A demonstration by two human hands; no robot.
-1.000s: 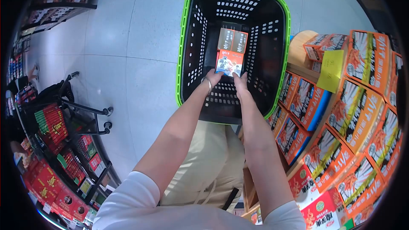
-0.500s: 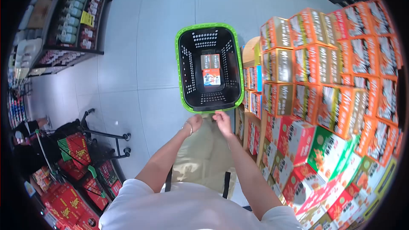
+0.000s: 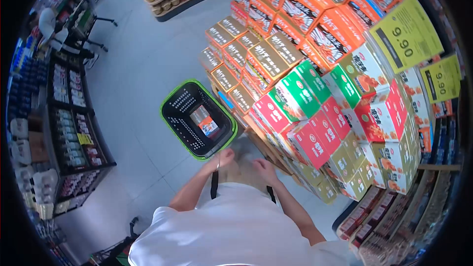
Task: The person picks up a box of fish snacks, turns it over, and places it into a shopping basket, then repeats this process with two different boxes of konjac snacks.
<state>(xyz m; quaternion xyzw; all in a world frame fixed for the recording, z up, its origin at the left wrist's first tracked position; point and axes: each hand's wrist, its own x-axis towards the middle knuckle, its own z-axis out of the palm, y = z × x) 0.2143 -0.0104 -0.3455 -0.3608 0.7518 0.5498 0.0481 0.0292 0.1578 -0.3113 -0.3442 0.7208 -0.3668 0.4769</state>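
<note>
A black shopping basket with a green rim (image 3: pixel 170 101) stands on the grey floor, with two flat packs (image 3: pixel 205 120) lying on its bottom. My left hand (image 3: pixel 221 159) hovers just beside the basket's near corner, holding nothing, fingers loosely curled. My right hand (image 3: pixel 263 166) is drawn in front of my waist, also holding nothing. Both hands are close to my beige trousers. Neither hand touches the basket.
A tall stack of orange, brown, green and red boxes (image 3: pixel 305 93) rises right of the basket, with yellow price signs (image 3: pixel 406 32). Dark shelves of goods (image 3: pixel 69 133) line the left. A person in white (image 3: pixel 49 22) stands by a cart at far left.
My hands left the packs in the basket and pulled back to my waist. The view rose and swung right, so the basket looks smaller and the box stack fills the right.
</note>
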